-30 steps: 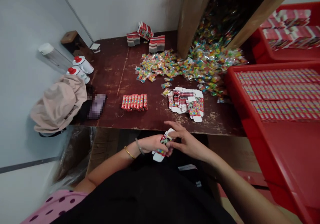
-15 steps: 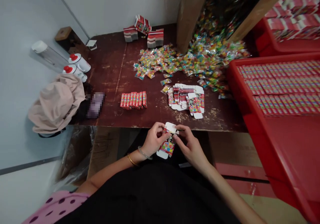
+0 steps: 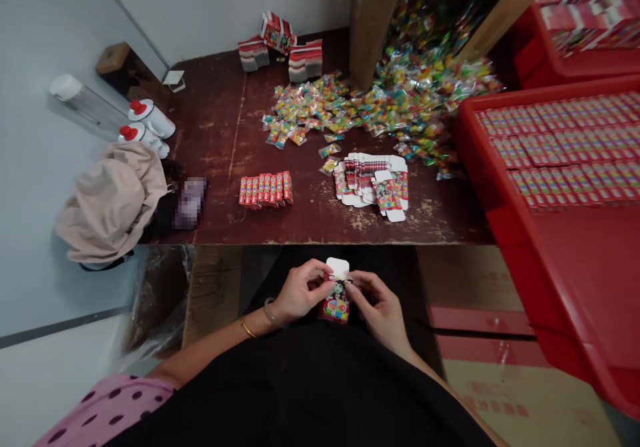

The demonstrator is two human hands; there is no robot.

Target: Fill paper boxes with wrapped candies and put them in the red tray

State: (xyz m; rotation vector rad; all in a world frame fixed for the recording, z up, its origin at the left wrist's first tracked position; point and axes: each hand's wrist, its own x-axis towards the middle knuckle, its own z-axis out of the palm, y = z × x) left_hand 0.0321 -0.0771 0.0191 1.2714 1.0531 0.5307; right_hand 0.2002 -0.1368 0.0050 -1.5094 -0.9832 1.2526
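Observation:
A small red printed carton [image 3: 336, 306] with a raised white top flap is held upright in front of my body, below the table's front edge. My left hand [image 3: 301, 292] pinches its upper left side, while my right hand [image 3: 379, 305] grips the upper right side. On the table beyond them, flat unfolded cartons [image 3: 370, 184] lie in an overlapping pile. To their left stands a row of closed red boxes [image 3: 265, 189]. Small clear-wrapped colourful candies [image 3: 320, 107] are heaped behind both.
A red tray [image 3: 565, 270] with rows of boxes borders the table [image 3: 210, 127] on the right; another red tray [image 3: 590, 62] sits behind it. Wooden posts [image 3: 373, 27] rise at the back. Left are white bottles [image 3: 155, 119], a beige cloth [image 3: 113, 200] and carton stacks [image 3: 306, 62] farther back.
The carton and both hands sit slightly lower, clear of the table edge. The carton's bottom white flap no longer shows. The whole view has shifted a little.

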